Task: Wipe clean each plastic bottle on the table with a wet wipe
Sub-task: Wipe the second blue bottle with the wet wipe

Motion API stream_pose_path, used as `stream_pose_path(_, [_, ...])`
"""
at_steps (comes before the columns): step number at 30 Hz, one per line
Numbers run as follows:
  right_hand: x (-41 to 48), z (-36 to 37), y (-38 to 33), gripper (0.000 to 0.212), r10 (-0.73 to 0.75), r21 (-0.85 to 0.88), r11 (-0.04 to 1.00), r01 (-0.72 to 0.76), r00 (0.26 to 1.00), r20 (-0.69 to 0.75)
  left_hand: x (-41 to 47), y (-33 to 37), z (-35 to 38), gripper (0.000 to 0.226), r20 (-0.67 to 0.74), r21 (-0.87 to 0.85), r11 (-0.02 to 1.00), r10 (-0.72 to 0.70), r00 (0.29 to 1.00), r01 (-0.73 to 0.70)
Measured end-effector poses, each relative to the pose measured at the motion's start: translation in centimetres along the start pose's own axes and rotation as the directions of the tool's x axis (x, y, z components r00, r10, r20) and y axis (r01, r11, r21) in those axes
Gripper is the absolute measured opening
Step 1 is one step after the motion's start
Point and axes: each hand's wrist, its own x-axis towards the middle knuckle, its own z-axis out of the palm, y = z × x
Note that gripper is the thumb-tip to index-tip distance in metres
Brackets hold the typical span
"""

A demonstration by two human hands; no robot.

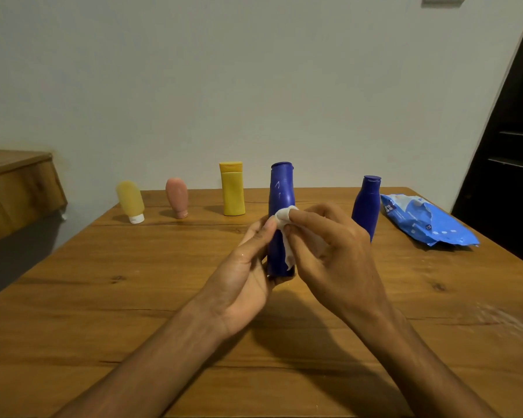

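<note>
My left hand [248,267] grips the lower part of a tall blue bottle [281,191], held upright above the wooden table [103,297]. My right hand [326,248] pinches a white wet wipe [284,217] and presses it against the bottle's side. Farther back stand a second blue bottle [366,206], a yellow flip-cap bottle [232,188], a pink tube [177,197] on its cap and a pale yellow tube [130,200] on its white cap.
A blue pack of wet wipes [426,221] lies at the table's far right. A wooden piece of furniture [15,188] stands off the left edge, and a dark cabinet [507,161] at the right. A pale wall is behind the table.
</note>
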Motion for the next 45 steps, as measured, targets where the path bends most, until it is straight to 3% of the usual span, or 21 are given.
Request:
stream_pose_path(11, [0.3, -0.1, 0.9, 0.031, 0.072, 0.025, 0.997, -0.072, 0.997, 0.003, 0.5, 0.2, -0.7, 0.071, 0.062, 0.029, 1.0, -0.003, 0.998, 0.001])
stream_pose_path(19, [0.4, -0.1, 1.2, 0.035, 0.082, 0.02, 0.996, -0.083, 0.996, 0.039, 0.5, 0.4, -0.6, 0.061, 0.069, -0.016, 0.999, 0.039, 0.997, -0.038])
stream_pose_path(26, [0.3, -0.1, 1.1, 0.033, 0.093, -0.026, 0.996, -0.091, 0.994, 0.062, 0.7, 0.4, -0.8, 0.068, 0.127, -0.004, 1.0, 0.017, 0.992, -0.016])
stream_pose_path(36, [0.2, -0.3, 0.7, 0.02, -0.052, -0.025, 0.998, 0.063, 0.948, 0.313, 0.8, 0.3, -1.3, 0.075, 0.134, -0.003, 1.0, -0.029, 0.991, 0.03])
stream_pose_path(42, [-0.1, 0.1, 0.7, 0.016, -0.123, -0.085, 0.987, 0.14, 0.977, 0.176, 0.6, -0.3, -0.8, 0.073, 0.159, 0.013, 0.999, -0.052, 0.986, 0.05])
stream_pose_path(45, [0.0, 0.0, 0.4, 0.014, -0.151, -0.14, 0.968, 0.208, 0.93, 0.336, 0.5, -0.2, -0.8, 0.065, 0.14, 0.031, 0.998, -0.055, 0.989, 0.051])
